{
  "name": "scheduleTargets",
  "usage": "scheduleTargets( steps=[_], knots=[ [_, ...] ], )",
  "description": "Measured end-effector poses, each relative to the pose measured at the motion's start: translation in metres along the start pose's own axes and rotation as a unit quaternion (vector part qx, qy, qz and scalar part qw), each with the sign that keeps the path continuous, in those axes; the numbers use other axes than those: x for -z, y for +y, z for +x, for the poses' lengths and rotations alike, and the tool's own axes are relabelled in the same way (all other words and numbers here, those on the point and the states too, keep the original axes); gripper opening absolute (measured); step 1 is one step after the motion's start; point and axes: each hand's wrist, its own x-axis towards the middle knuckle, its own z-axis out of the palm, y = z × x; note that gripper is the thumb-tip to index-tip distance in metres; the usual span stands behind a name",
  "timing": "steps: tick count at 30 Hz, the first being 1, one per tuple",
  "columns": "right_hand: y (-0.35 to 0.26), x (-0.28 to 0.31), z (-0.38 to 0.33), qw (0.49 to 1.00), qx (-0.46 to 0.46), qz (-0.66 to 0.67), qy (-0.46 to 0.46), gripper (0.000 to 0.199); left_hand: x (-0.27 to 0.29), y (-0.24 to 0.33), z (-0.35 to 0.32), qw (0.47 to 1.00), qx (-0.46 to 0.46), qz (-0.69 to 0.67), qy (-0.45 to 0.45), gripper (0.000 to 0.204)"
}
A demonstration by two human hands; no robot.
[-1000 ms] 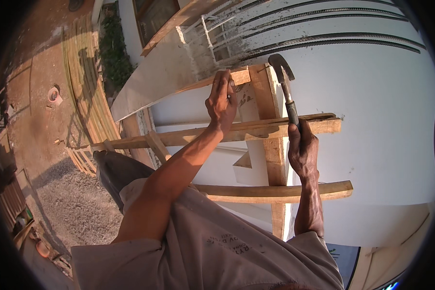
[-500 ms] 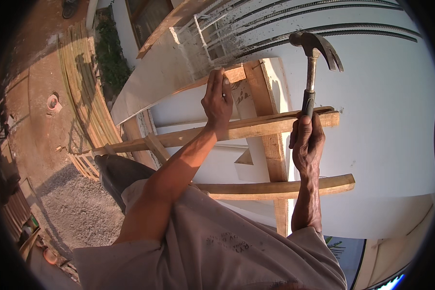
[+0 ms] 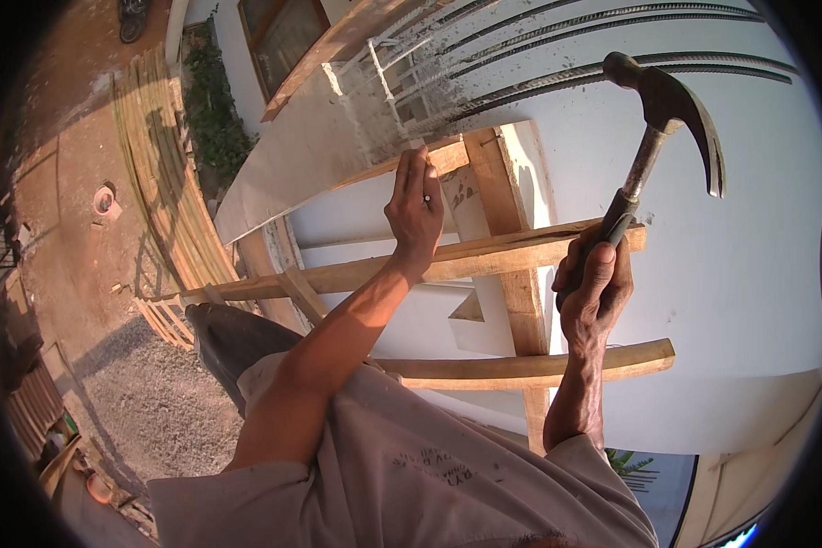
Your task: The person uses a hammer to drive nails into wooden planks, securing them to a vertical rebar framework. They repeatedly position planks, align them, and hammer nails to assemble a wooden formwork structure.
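Observation:
My right hand (image 3: 597, 279) is wrapped around the dark grip of a claw hammer (image 3: 647, 163). The hammer is raised in front of the white wall, its head up and its curved claw toward the right. My left hand (image 3: 416, 208) is closed at the edge of a wooden batten (image 3: 447, 158), fingertips on the wood. A small shiny spot shows between its fingers, too small to name. The batten's end meets an upright wooden board (image 3: 495, 183) that has a nail near its top. The hammer head is apart from the wood.
Two long timber rails (image 3: 530, 253) (image 3: 530, 371) cross in front of me. Bare steel rebars (image 3: 603, 71) stick out above, beside a sloping panel (image 3: 292, 173). Far below left lie long wooden poles (image 3: 169, 173), a gravel heap (image 3: 155, 384) and a pink bucket (image 3: 105, 199).
The hammer has tilted to the right and come closer, its head turning clockwise. My left hand stays at the batten. The whole view has shifted slightly.

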Motion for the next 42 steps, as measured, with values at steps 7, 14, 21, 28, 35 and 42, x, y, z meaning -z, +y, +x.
scheduleTargets(
  steps=[7, 14, 21, 28, 35, 42],
  knots=[
    [0.030, -0.022, -0.005, 0.939, -0.133, -0.286, -0.138, 0.053, 0.002, -0.001, -0.001, 1.000, -0.012, 0.004, -0.002, 0.032],
    [0.030, -0.003, -0.018, 0.986, -0.158, 0.000, -0.053, 0.052, -0.004, -0.006, 0.005, 0.990, -0.123, 0.023, 0.061, 0.027],
    [0.028, -0.018, -0.018, 0.983, -0.171, 0.066, -0.026, 0.050, -0.004, -0.008, 0.001, 0.999, -0.021, -0.030, 0.008, 0.030],
    [0.025, -0.044, -0.023, 0.957, -0.271, 0.051, -0.088, 0.052, -0.005, -0.013, 0.004, 0.997, -0.074, -0.006, 0.022, 0.032],
    [-0.014, -0.017, 0.004, 0.981, -0.013, 0.152, 0.123, 0.058, -0.005, -0.010, -0.001, 1.000, -0.008, -0.018, 0.005, 0.031],
    [0.008, -0.026, -0.002, 0.974, -0.146, -0.142, -0.096, 0.051, 0.000, -0.003, 0.004, 1.000, -0.027, -0.011, 0.002, 0.030]
  ],
)
